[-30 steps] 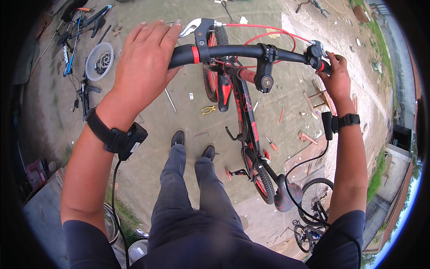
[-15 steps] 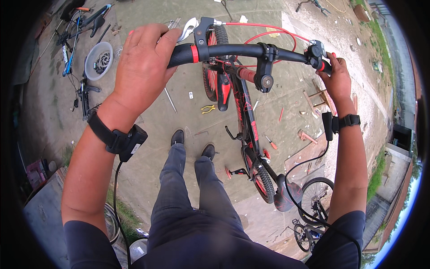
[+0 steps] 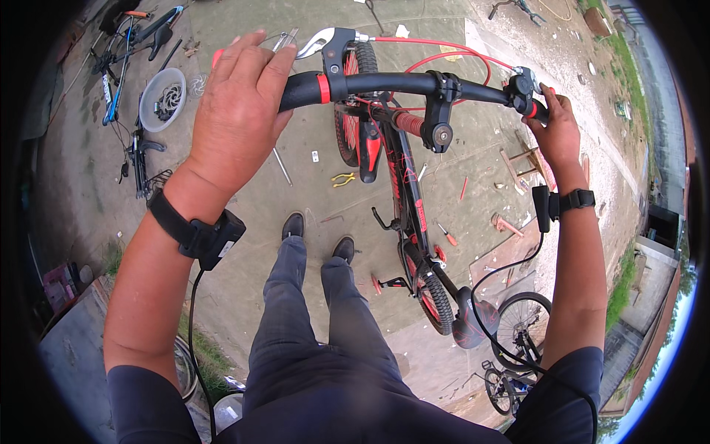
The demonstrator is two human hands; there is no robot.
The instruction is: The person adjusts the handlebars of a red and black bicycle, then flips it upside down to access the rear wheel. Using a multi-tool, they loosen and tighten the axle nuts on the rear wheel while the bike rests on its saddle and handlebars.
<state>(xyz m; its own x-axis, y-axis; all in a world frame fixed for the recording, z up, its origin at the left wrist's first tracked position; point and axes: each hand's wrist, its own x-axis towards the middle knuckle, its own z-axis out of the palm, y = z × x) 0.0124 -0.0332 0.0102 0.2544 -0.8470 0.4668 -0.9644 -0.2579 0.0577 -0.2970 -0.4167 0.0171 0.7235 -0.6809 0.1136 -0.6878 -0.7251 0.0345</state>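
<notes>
A black and red bicycle (image 3: 405,174) stands upright before me, its handlebar (image 3: 392,83) running across the upper view. My left hand (image 3: 235,111) lies over the left handlebar grip, hiding most of it, with its fingers reaching forward across the silver brake lever (image 3: 316,42). My right hand (image 3: 556,132) is closed around the right grip, fingertips at the lever there. Red brake cables (image 3: 433,41) curve from the levers ahead of the stem (image 3: 438,122). Below lie the front tyre (image 3: 362,59) and the saddle (image 3: 473,318).
Yellow-handled pliers (image 3: 343,179), a screwdriver (image 3: 448,235) and other tools lie on the ground. On the left are a white tub of metal discs (image 3: 163,100) and a blue bicycle frame (image 3: 118,92). Another bicycle wheel (image 3: 523,329) is at lower right.
My left fingers have loosened and stretched forward, and the left brake lever has swung slightly outward from the grip. My right hand and the bicycle look almost unmoved.
</notes>
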